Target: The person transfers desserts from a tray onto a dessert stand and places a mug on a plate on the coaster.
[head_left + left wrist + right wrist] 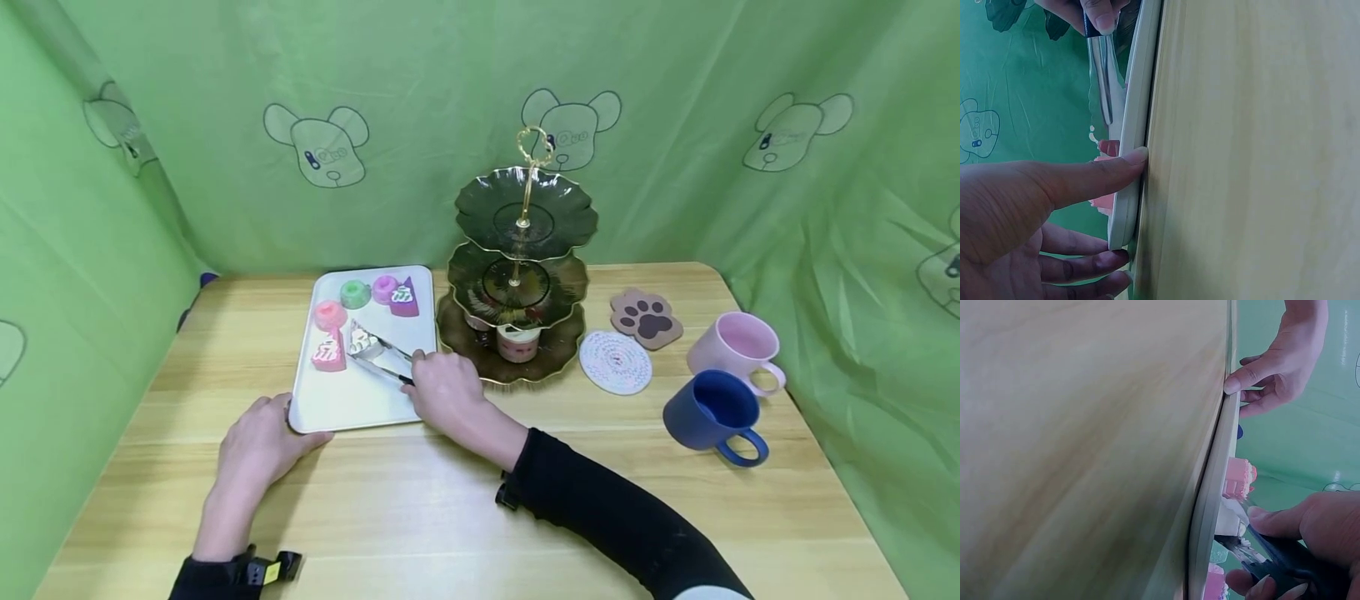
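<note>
My right hand [448, 387] grips black-handled metal tongs [386, 369] over the white tray [367, 408]. Between the tong tips is a white slice of toy cake [363, 340], close to the tray surface; whether it touches the tray I cannot tell. At the tray's near left corner rests my left hand [258, 442], its thumb [1107, 177] straight along the front edge and its fingers by the left side. Around the white slice lie a pink cake slice [328, 352], a purple cake slice [403, 300], and pink [330, 315], green [356, 294] and purple [385, 289] ring-shaped sweets.
Right of the tray stands a three-tier dark scalloped stand [527, 217] with a gold handle; a small round cake [517, 343] sits on its bottom tier. Farther right are a paw-shaped coaster [647, 319], a round woven coaster [615, 362], a pink mug [735, 350] and a blue mug [708, 412].
</note>
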Tool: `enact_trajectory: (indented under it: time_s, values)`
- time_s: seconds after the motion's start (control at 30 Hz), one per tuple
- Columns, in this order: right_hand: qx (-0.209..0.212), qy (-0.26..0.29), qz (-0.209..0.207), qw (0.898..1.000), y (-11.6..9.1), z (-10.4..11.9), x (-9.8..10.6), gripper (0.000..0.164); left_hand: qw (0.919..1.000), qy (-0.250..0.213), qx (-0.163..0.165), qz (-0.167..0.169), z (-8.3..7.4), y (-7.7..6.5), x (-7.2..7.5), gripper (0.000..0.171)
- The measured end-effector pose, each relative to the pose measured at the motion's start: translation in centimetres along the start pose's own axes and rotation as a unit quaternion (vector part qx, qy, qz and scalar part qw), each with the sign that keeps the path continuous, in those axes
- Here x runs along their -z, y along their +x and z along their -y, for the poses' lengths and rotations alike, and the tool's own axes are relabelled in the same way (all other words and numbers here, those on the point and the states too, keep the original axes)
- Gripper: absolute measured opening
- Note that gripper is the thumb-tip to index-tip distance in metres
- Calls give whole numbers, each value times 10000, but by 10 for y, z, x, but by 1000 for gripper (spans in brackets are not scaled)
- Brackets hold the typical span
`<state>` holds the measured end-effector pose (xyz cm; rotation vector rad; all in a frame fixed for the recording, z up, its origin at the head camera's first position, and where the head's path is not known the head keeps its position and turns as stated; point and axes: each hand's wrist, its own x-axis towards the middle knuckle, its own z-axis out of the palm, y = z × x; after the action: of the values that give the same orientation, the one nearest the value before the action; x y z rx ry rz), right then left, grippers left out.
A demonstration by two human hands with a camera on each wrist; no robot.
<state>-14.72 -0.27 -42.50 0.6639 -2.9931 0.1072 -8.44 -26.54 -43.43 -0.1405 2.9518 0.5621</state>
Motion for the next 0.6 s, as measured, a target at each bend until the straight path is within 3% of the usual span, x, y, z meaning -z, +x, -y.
enact_trajectory:
  time_s: [0.33, 0.6]
  values:
    - [-12, 4, -32, 10000, -9, -4, 10, 44, 9999, -35, -68, -83, 1, -1, -1, 79]
    - [61, 184, -163, 9997, -31, -18, 29, 44, 9999, -40, -69, -77, 2, -1, 0, 77]
